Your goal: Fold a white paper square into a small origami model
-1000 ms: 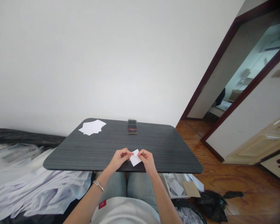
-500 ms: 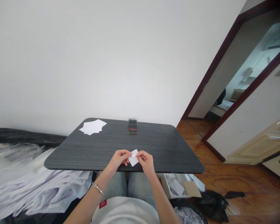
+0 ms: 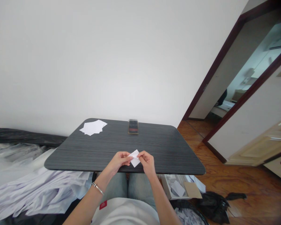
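Two hands: left hand (image 3: 119, 161) and right hand (image 3: 147, 163) both closed in a pinch on the paper.
Paper (image 3: 135, 158): small white piece, over the table's (image 3: 154, 147) near edge, gripped from both sides, which steadies it.
Sheets (image 3: 93, 127): loose white pile, table's far-left corner.
Block (image 3: 133, 127): blurred, upright near the table's far edge.

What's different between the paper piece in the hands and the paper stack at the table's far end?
The small white paper piece is pinched between the left hand and right hand, while the white paper stack lies untouched on the dark wood-grain table. The piece is smaller than the stack's sheets. The piece looks single; the stack is several loosely fanned sheets. Both are white paper.
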Demonstrator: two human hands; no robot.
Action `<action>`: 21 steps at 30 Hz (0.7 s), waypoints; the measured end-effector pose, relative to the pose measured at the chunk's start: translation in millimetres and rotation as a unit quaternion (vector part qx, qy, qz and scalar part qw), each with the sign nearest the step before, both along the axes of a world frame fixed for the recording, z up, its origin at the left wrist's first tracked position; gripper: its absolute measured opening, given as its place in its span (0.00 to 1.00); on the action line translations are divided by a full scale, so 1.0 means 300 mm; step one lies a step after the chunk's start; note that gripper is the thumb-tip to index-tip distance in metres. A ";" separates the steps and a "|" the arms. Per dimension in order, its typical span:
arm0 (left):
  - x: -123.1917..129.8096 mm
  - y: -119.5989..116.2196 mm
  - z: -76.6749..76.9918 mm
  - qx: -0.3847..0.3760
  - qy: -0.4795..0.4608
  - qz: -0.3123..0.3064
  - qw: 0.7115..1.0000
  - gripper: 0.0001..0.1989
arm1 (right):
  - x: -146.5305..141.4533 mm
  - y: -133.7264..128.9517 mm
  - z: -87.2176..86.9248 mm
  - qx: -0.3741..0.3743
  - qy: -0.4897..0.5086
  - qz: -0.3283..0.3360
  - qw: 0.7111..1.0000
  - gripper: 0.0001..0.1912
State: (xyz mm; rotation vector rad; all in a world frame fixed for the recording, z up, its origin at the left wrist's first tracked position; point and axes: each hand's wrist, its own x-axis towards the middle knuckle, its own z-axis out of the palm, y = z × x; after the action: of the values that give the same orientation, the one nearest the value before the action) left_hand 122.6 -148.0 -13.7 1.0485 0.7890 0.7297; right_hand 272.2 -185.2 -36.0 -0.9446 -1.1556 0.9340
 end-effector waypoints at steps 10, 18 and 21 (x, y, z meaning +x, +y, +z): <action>0.006 -0.023 0.021 0.028 0.028 0.019 0.999 0.15 | -0.003 -0.005 -0.002 0.017 0.000 -0.011 1.000 0.05; 0.006 -0.019 0.017 0.041 0.059 0.029 0.997 0.14 | -0.002 -0.011 0.002 0.018 0.010 -0.016 1.000 0.05; 0.006 -0.020 0.021 0.056 0.065 0.035 0.996 0.13 | -0.005 -0.009 0.006 0.014 0.010 -0.012 1.000 0.05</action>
State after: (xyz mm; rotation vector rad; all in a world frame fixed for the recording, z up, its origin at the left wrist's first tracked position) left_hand 124.4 -154.1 -7.5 1.1837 0.9089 0.7785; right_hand 270.8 -187.9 -34.0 -0.9220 -1.1358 0.9047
